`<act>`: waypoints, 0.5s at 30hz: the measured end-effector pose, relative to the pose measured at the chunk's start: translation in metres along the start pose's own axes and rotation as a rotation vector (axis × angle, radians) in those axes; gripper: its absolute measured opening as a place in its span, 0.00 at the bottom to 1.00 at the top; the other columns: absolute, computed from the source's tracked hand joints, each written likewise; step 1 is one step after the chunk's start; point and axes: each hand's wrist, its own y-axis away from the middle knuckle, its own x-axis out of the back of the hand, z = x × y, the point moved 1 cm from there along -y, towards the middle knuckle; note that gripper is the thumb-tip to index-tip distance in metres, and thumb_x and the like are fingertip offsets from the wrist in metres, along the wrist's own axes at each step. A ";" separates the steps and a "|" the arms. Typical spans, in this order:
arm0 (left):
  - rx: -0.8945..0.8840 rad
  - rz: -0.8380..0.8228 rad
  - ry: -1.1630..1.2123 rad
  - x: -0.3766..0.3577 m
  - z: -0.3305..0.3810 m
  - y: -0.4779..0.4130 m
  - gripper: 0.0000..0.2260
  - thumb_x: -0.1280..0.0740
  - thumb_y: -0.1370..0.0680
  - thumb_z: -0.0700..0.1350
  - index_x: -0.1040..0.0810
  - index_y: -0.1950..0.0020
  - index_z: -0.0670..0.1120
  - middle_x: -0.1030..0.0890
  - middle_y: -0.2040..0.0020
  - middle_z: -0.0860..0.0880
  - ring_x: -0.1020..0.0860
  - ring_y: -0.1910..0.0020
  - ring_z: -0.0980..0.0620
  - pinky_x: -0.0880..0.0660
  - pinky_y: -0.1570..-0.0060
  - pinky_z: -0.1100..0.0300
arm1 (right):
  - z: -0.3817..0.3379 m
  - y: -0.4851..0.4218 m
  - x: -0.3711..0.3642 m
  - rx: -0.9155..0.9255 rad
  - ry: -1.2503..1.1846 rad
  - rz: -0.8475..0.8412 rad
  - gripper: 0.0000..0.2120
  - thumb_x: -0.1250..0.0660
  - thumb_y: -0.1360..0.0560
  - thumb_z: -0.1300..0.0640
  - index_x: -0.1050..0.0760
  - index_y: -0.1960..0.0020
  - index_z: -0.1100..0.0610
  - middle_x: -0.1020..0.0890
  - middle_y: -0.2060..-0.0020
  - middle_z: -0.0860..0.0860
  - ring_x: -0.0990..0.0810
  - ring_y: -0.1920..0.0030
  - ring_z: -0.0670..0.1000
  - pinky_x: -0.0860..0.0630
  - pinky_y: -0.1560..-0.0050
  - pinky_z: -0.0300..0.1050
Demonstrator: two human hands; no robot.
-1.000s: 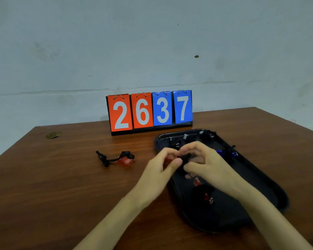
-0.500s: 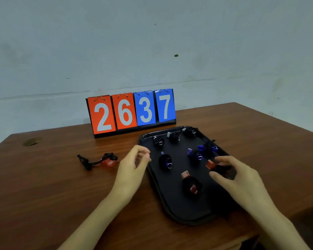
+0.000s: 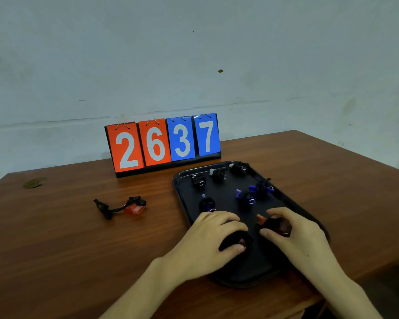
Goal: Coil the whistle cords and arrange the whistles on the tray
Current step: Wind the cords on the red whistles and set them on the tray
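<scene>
At the left of the frame a loose red whistle (image 3: 134,208) lies on the table (image 3: 55,238), well apart from the tray (image 3: 224,194). Its black cord (image 3: 104,209) is strung out and not yet coiled. Behind it stands a scoreboard (image 3: 162,143). On the tray, three black whistles (image 3: 218,174) line the top and three blue whistles (image 3: 244,196) sit below them, all coiled.

Half a second ago the left hand (image 3: 213,238) hung empty beside the tray's left rim. Now it is over the lower middle, fingers and thumb curled round the middle red whistle (image 3: 240,241). The fingers hide most of it, so how firm the hold is I cannot tell. The right hand (image 3: 295,233) has drawn the right red whistle (image 3: 274,223) inward and pinches it.

I judge both are being squared into a bottom row, which would leave only the loose one to do.
</scene>
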 end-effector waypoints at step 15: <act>0.231 0.251 0.056 0.029 -0.038 0.011 0.13 0.38 0.22 0.53 0.26 0.38 0.56 0.27 0.41 0.59 0.32 0.39 0.62 0.37 0.38 0.62 | -0.036 -0.017 -0.005 0.198 0.040 0.066 0.22 0.28 0.33 0.44 0.23 0.42 0.50 0.23 0.47 0.43 0.28 0.50 0.44 0.32 0.52 0.38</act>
